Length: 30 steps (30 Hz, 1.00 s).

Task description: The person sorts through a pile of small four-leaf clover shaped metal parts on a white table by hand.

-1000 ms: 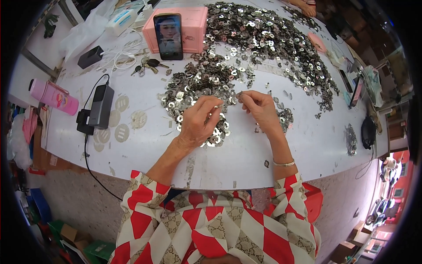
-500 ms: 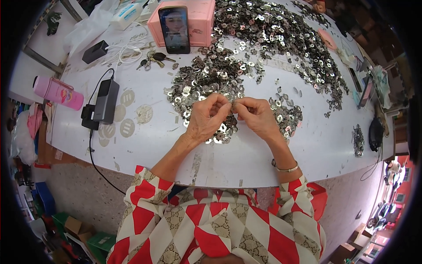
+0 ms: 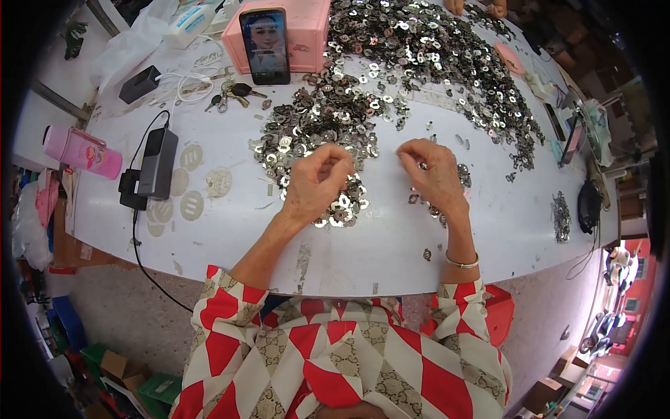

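Note:
A large heap of small shiny metal washer-like pieces [image 3: 412,63] spreads over the white table [image 3: 377,244]. My left hand [image 3: 317,183] hovers over a smaller pile [image 3: 300,136], fingers curled with thumb and fingertips pinched together; what it holds is too small to make out. My right hand [image 3: 433,174] rests over a few scattered pieces [image 3: 460,174], fingers curled down, its palm side hidden. The two hands are a short gap apart.
A phone [image 3: 265,45] leans on a pink box [image 3: 307,28] at the back. Keys [image 3: 234,94], a black power bank with cable [image 3: 157,164], round discs [image 3: 192,206] and a pink bottle [image 3: 80,150] lie at left. Another person's fingers [image 3: 478,7] show at the far edge.
My hands, which met fingertip to fingertip half a second ago, have drawn apart, the left going left and the right going right.

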### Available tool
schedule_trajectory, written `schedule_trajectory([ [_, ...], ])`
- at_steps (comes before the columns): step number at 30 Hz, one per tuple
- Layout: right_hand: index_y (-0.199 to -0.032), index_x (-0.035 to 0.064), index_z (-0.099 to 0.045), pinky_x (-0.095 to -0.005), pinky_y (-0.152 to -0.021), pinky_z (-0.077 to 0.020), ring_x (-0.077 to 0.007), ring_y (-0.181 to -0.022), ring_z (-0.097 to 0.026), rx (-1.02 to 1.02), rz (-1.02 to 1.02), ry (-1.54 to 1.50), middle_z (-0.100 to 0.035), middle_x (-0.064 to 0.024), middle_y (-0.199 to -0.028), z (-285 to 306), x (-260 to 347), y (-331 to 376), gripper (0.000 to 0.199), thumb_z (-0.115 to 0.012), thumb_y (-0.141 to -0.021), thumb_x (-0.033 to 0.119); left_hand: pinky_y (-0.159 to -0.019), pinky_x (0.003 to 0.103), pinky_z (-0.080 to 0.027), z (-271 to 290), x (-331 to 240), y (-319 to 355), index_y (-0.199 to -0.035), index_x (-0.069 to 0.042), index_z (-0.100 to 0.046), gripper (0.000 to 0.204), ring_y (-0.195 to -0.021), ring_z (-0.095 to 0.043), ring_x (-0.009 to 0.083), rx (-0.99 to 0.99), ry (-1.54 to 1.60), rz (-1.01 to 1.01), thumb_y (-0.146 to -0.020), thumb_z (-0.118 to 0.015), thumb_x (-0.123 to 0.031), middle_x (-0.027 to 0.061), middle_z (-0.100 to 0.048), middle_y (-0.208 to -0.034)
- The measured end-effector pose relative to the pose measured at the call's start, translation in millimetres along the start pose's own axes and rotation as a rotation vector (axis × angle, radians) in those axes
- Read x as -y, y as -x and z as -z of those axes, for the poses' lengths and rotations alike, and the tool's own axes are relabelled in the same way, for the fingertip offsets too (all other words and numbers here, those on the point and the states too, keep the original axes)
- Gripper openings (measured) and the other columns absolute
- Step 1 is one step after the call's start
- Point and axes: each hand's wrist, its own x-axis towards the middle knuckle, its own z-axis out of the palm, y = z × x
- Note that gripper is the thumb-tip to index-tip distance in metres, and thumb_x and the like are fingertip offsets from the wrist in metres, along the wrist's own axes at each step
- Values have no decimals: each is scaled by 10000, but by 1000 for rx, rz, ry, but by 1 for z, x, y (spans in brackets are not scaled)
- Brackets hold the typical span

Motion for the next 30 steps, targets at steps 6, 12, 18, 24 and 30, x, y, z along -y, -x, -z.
schedule_trajectory([
  [6, -878, 44, -683, -391, -657, -468, -270, -782, -596, -211, 125, 178, -631, -101, -876, -30, -10, -2, 129, -688, -779, 127, -572, 188, -476, 3, 9, -4, -926, -5, -596, 98, -621, -559, 53, -65, -53, -61, -932, -563, -97, 44, -649, -790],
  [12, -918, 64, -662, -371, -724, -443, -244, -827, -577, -209, 213, 355, -592, -74, -871, -46, -9, -6, 181, -713, -763, 145, -575, 185, -477, 1, 10, -4, -934, -2, -595, 100, -628, -567, 58, -44, -68, -85, -933, -558, -95, 40, -649, -791],
  [18, -883, 71, -659, -361, -713, -428, -237, -818, -578, -159, 215, 344, -588, -63, -851, -44, -6, -7, 131, -693, -764, 118, -556, 192, -469, -1, 8, -3, -912, 14, -582, 98, -620, -560, 40, -36, -68, -87, -907, -566, -83, 33, -649, -758],
  [24, -826, 50, -654, -363, -658, -448, -234, -718, -597, -206, 187, 288, -597, -79, -801, -42, -3, -7, 78, -674, -766, 95, -566, 202, -484, -1, 4, 0, -925, 19, -586, 104, -644, -587, 56, -32, -115, -101, -894, -581, -81, 32, -642, -753],
  [30, -835, 16, -655, -282, -600, -479, -161, -647, -616, -192, 72, -164, -632, -76, -804, -42, 14, -3, 64, -648, -786, 56, -578, 205, -494, -4, 2, 0, -1036, 14, -575, 171, -682, -600, 77, -49, -63, -52, -909, -598, -98, 47, -648, -836],
])
